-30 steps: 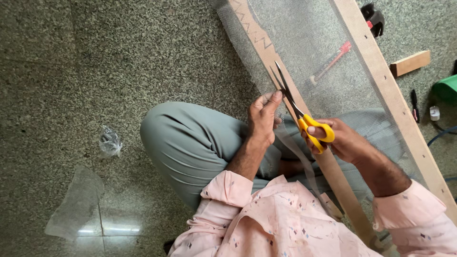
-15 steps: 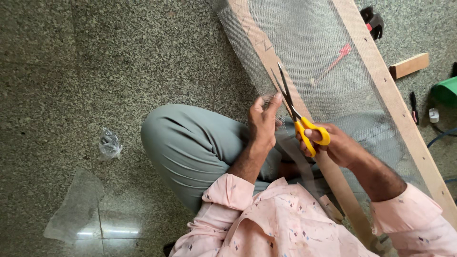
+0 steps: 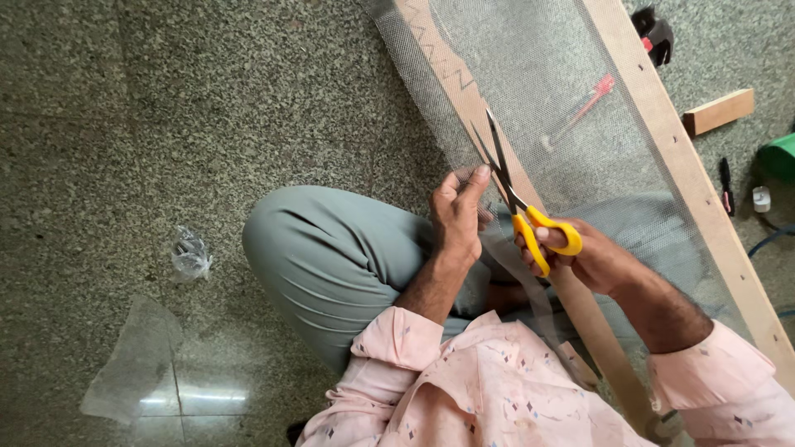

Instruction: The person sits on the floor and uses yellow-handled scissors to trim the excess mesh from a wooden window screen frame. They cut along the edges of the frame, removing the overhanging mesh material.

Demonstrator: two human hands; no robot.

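My right hand [image 3: 592, 261] grips yellow-handled scissors [image 3: 530, 219]; their blades stand apart, pointing up along the near rail of a wooden frame [image 3: 451, 79]. Grey mesh [image 3: 538, 91] is stretched over that frame, with its loose edge hanging past the rail. My left hand [image 3: 457, 213] pinches this loose mesh edge right beside the blades. I sit on the floor with one knee in grey trousers [image 3: 331, 257] raised under my left arm.
A mesh offcut [image 3: 132, 364] and a crumpled clear scrap [image 3: 190, 255] lie on the speckled stone floor at the left. A red-tipped tool [image 3: 592, 95] lies under the mesh. A wood block [image 3: 719, 112], a black tool [image 3: 658, 33] and a green object [image 3: 778, 156] sit right of the frame.
The scissors have crept slightly further up along the rail, and my left hand has shifted with them on the mesh edge.
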